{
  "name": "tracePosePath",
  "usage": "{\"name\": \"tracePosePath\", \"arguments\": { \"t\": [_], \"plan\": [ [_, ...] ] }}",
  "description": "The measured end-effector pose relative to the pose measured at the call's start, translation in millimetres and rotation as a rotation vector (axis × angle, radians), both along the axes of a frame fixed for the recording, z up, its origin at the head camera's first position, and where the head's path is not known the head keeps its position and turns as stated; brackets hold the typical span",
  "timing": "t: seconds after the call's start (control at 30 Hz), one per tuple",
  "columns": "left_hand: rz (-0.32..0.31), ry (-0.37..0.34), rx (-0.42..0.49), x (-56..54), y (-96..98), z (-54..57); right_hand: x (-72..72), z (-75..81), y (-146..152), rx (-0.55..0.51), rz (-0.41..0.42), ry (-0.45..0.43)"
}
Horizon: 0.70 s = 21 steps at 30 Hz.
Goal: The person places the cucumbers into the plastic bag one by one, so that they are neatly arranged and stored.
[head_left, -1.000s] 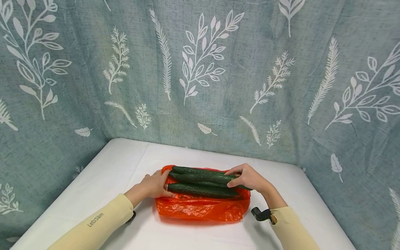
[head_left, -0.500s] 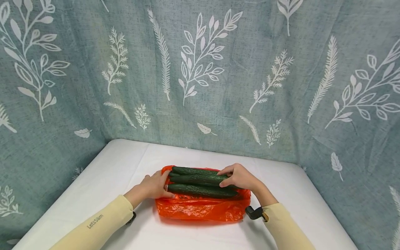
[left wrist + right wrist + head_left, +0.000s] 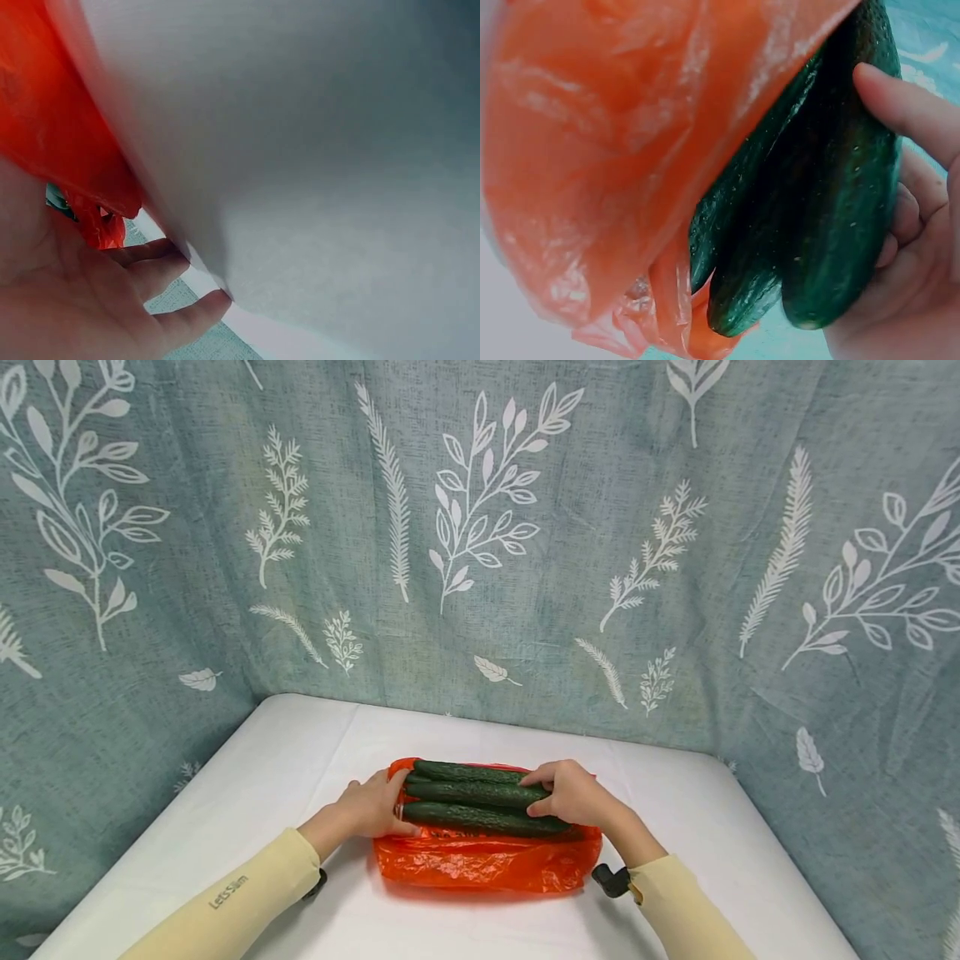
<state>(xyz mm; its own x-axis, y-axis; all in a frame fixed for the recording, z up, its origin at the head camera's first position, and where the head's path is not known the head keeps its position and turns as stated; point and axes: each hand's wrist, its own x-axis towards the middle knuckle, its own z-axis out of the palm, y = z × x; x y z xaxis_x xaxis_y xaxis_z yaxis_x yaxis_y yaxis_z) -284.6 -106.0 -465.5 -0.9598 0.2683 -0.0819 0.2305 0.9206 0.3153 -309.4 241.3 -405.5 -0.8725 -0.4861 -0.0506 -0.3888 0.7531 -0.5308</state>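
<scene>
An orange-red plastic bag (image 3: 480, 864) lies on the white table with its mouth spread upward, and three dark green cucumbers lie side by side in it. My left hand (image 3: 372, 804) rests against the bag's left end, thumb and index finger spread along its edge; in the left wrist view its other fingers (image 3: 187, 319) stretch out straight by the table. At the right end, my right hand (image 3: 573, 793) grips the middle cucumber (image 3: 465, 792). In the right wrist view the thumb lies on this cucumber (image 3: 840, 225) and fingers curl behind it. My hand hides its right end from above.
The front cucumber (image 3: 480, 817) and the back cucumber (image 3: 465, 772) flank the gripped one. Behind the white table (image 3: 300, 743) hangs a grey-green curtain (image 3: 345, 527) with white leaf prints, which also runs along both sides.
My right hand has moved left with the middle cucumber, whose right end stuck out past the bag and now lies lower, beneath the hand. The left hand has stayed in place.
</scene>
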Motion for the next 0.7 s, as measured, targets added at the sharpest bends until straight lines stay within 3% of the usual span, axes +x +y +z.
{"name": "tracePosePath", "arguments": {
  "t": [0.2, 0.33, 0.7],
  "plan": [
    [0.007, -0.002, -0.001, -0.4, -0.9, 1.2, 4.9, -1.5, -5, 0.107, 0.028, 0.104],
    [0.002, 0.002, 0.000, 0.0, -2.5, 0.5, 6.9, -3.7, -4, 0.127, 0.036, 0.119],
    [-0.013, -0.028, 0.024, 2.4, -2.0, -3.4, 18.1, -17.3, 11, -0.072, 0.042, 0.162]
  ]
}}
